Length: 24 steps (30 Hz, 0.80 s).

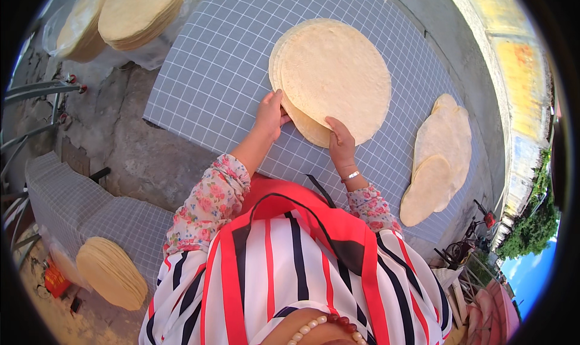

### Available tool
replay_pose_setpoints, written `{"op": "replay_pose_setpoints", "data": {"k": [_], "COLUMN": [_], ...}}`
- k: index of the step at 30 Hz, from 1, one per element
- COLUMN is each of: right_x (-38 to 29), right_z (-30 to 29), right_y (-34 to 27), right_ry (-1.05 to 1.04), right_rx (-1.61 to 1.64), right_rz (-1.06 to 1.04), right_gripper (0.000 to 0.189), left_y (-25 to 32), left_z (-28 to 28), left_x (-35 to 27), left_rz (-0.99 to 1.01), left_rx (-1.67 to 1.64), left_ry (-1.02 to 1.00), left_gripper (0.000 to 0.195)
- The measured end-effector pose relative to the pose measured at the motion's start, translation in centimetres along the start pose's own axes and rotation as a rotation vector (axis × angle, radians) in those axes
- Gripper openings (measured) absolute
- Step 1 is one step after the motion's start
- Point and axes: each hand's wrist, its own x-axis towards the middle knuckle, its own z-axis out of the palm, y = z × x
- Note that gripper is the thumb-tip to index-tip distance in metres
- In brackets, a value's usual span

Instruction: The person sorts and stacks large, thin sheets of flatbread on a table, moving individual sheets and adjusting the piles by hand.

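A small stack of large, thin, round flatbreads (pixel 335 77) lies on a table covered with a grey cloth with white grid lines (pixel 204 73). At the stack's near left edge, my left hand (pixel 270 116) pinches the rims, thumb on top and fingers partly hidden at the edge. My right hand (pixel 342 141) grips the near edge of the upper flatbread, its thumb on the top face and its other fingers hidden beneath. That near edge stands apart from a lower flatbread (pixel 312 129), which shows between my hands.
Several flatbreads (pixel 442 141) lie loosely overlapped at the table's right end. Tall flatbread stacks (pixel 140 12) stand at the upper left, with clear plastic around them. Another stack (pixel 111 272) rests on a second grid cloth (pixel 122 213) at lower left. Metal frame legs (pixel 41 91) stand at far left.
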Motion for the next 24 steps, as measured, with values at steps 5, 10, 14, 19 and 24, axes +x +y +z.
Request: {"op": "replay_pose_setpoints", "data": {"k": [5, 10, 14, 19, 24], "right_x": [0.9, 4.1, 6.4, 4.9, 7.8], "right_z": [-0.7, -1.1, -0.5, -1.4, -6.6], "right_y": [0.8, -3.4, -7.0, -5.9, -0.7], "right_ry": [-0.152, -0.169, -0.162, -0.332, -0.409], "right_rx": [-0.066, -0.026, -0.022, -0.142, -0.027], "right_rz": [-0.124, -0.102, -0.001, -0.217, -0.041], "right_gripper": [0.031, 0.049, 0.043, 0.03, 0.015], "left_y": [0.0, -0.1, -0.9, -4.2, -7.3], "left_z": [0.2, 0.5, 2.7, 1.9, -1.7], "left_x": [0.6, -0.1, -2.0, -6.2, -7.5], "left_rz": [-0.046, -0.007, 0.05, 0.017, -0.027], "left_rx": [-0.069, -0.119, -0.081, -0.072, 0.039], "left_ry": [-0.08, -0.163, -0.178, -0.016, 0.131], "left_gripper": [0.029, 0.028, 0.025, 0.025, 0.026]}}
